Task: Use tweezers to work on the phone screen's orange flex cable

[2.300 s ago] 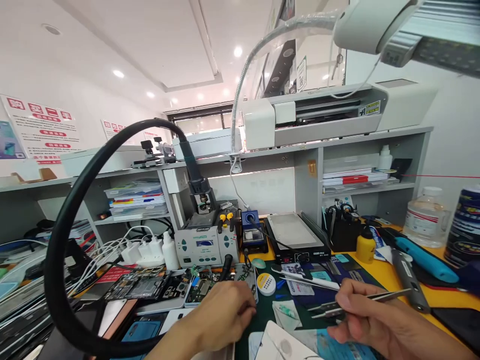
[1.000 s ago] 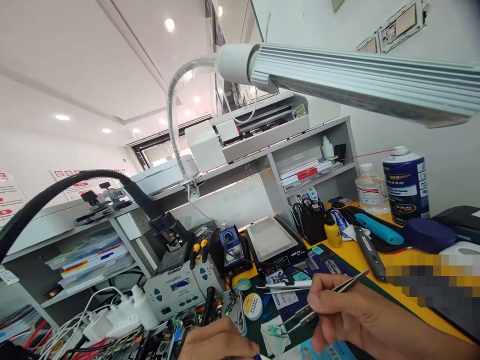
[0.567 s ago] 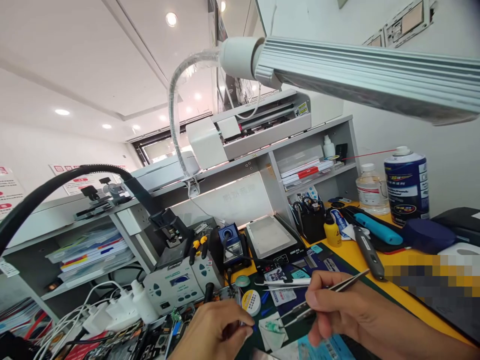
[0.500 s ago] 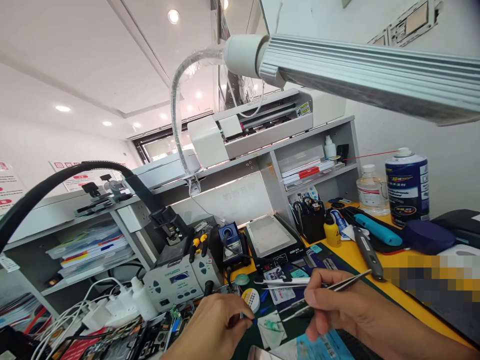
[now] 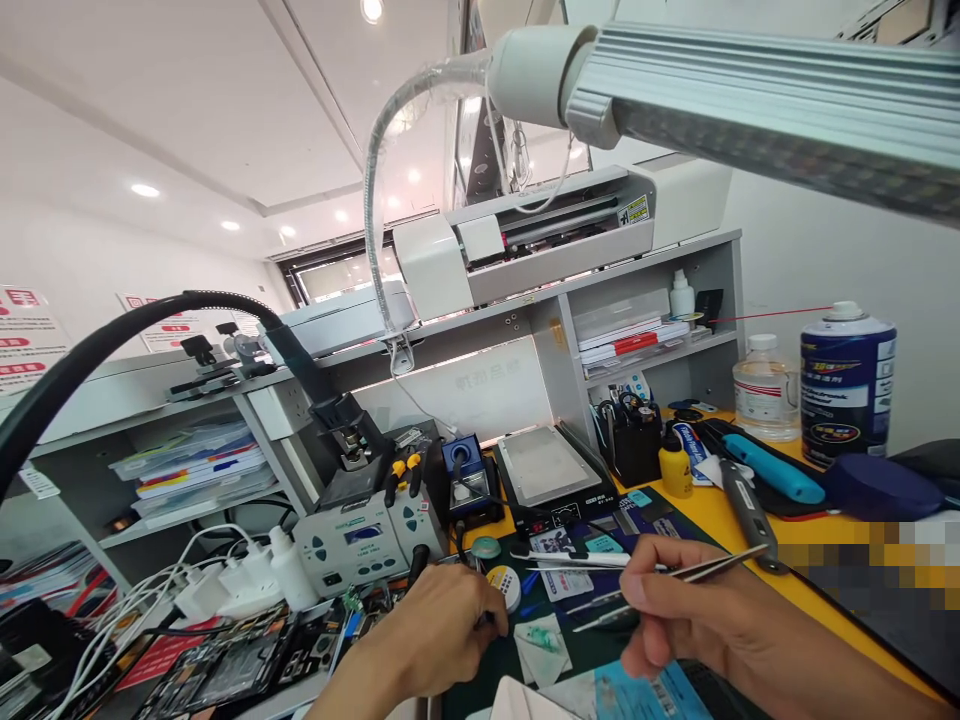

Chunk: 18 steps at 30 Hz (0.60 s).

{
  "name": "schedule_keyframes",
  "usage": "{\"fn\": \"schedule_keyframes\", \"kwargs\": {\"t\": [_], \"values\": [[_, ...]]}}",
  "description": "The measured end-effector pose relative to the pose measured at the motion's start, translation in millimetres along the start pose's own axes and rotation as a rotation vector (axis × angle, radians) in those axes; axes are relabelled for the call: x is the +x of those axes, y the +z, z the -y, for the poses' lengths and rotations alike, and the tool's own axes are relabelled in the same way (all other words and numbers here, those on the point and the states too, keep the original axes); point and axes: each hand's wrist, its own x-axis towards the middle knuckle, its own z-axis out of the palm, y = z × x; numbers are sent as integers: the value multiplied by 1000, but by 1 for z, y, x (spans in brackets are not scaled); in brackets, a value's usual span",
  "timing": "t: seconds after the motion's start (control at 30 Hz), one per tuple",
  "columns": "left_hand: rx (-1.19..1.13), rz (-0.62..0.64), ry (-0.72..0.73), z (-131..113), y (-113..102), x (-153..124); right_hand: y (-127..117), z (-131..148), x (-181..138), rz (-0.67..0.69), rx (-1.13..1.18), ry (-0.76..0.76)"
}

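Right now your right hand (image 5: 690,615) is pinched around a pair of metal tweezers (image 5: 675,580), thumb and forefinger pressed on the shaft, the tips pointing toward 8 o'clock and the free end slanting up toward 2 o'clock. The tips hang just above a small green-marked white wipe (image 5: 541,640) lying on the dark green mat (image 5: 592,650) (whether they touch it cannot be told). Your left hand (image 5: 439,630) sits at 9 o'clock of the wipe, its fingers curled in and pressed together on something small and dark at their tips; what that is stays hidden. Just at 12 o'clock of that hand lies a round white tin (image 5: 506,585), and beyond it a second pair of tweezers with a white grip (image 5: 577,560) rests flat on the tabletop (image 5: 787,535). At 10 o'clock of your left hand stands the grey soldering station (image 5: 360,540), with an opened phone (image 5: 225,670) lying at 8 o'clock of it. Farther back, at 12 o'clock, is a black heating plate (image 5: 547,470); at 2 o'clock, well apart from your right hand, stand a small yellow bottle (image 5: 675,470) and a blue spray can (image 5: 846,385). A long lamp bar (image 5: 750,110) crosses overhead.
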Motion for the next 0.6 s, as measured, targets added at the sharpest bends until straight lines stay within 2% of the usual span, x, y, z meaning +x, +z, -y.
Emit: {"fn": "schedule_keyframes", "kwargs": {"t": [0.2,0.33,0.4,0.5,0.6], "values": [[-66,-28,-51,-4,-7,-8,1,1,1,-7,9,18],[-142,-88,-159,-11,-16,-29,2,2,2,-39,-29,7],[-203,-64,-224,-12,-16,-41,2,1,3,-48,-53,4],[-313,27,-282,-10,-5,-56,4,0,4,-55,-85,-4],[-461,14,-403,-7,17,-65,6,-2,4,-62,-116,-23]]}}
